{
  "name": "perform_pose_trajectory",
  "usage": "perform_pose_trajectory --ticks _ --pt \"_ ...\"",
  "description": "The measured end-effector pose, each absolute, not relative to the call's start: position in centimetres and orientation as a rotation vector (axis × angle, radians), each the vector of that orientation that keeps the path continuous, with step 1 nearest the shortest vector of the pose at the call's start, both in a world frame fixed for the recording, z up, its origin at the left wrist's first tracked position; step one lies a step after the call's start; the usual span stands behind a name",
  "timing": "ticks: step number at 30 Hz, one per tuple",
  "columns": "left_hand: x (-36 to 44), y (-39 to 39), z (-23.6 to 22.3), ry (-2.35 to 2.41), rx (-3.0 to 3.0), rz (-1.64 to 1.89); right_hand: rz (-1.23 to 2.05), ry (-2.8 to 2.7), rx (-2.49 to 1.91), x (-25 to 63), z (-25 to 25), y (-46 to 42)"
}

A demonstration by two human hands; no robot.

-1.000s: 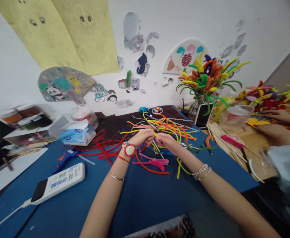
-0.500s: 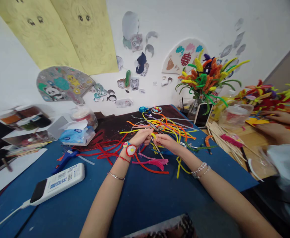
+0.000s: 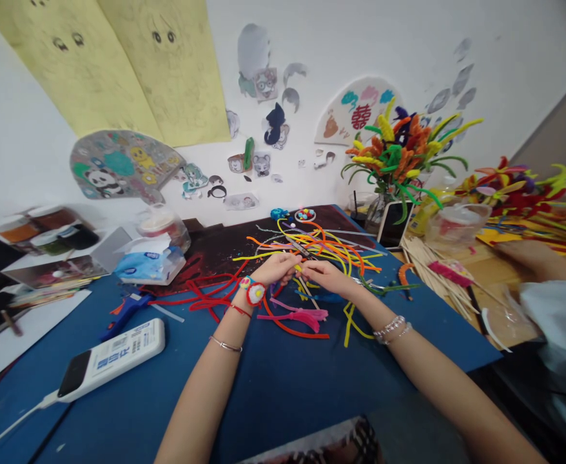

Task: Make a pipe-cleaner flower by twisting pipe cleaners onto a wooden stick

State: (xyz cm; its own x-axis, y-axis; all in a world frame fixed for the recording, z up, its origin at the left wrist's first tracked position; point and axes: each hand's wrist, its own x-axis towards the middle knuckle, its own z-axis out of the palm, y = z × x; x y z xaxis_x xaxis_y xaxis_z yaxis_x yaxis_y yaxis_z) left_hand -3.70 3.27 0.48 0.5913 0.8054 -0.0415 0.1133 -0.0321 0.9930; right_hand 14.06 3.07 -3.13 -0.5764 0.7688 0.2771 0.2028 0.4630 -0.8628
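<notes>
My left hand (image 3: pixel 281 266) and my right hand (image 3: pixel 325 276) meet over the middle of the blue table. Between their fingertips is a small piece of yellow pipe cleaner (image 3: pixel 298 267), pinched from both sides and mostly covered by the fingers. Loose pipe cleaners lie all around: a spread of orange and yellow ones (image 3: pixel 334 245) behind, red ones (image 3: pixel 204 298) to the left, and a folded pink bundle (image 3: pixel 307 318) just in front. Scissors (image 3: pixel 298 246) rest among the strands behind my hands.
At left lie a white power bank (image 3: pixel 113 357), a blue glue gun (image 3: pixel 127 314) and a tissue pack (image 3: pixel 148 263). A phone (image 3: pixel 393 224) stands before a vase of pipe-cleaner flowers (image 3: pixel 399 151). Wooden sticks (image 3: pixel 435 274) and another person's arm (image 3: pixel 529 256) are at right.
My fingers have shifted slightly around the yellow pipe cleaner, and less of it shows. At right, the other person's hands have moved apart, one going further right.
</notes>
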Motion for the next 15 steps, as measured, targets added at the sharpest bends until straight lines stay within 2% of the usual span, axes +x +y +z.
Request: perform_pose_trajectory --ticks 9,12,15 --pt "-3.4 3.6 -0.7 0.848 1.602 0.662 1.1 -2.025 -0.867 14.6 -3.3 3.6" --pt "-3.4 4.2 -1.5 1.008 1.733 0.712 1.116 -2.072 -0.996 15.6 -3.4 4.2" --pt "-3.6 4.7 -2.5 1.221 2.035 0.745 0.984 -2.131 -1.224 16.7 -4.0 4.9"
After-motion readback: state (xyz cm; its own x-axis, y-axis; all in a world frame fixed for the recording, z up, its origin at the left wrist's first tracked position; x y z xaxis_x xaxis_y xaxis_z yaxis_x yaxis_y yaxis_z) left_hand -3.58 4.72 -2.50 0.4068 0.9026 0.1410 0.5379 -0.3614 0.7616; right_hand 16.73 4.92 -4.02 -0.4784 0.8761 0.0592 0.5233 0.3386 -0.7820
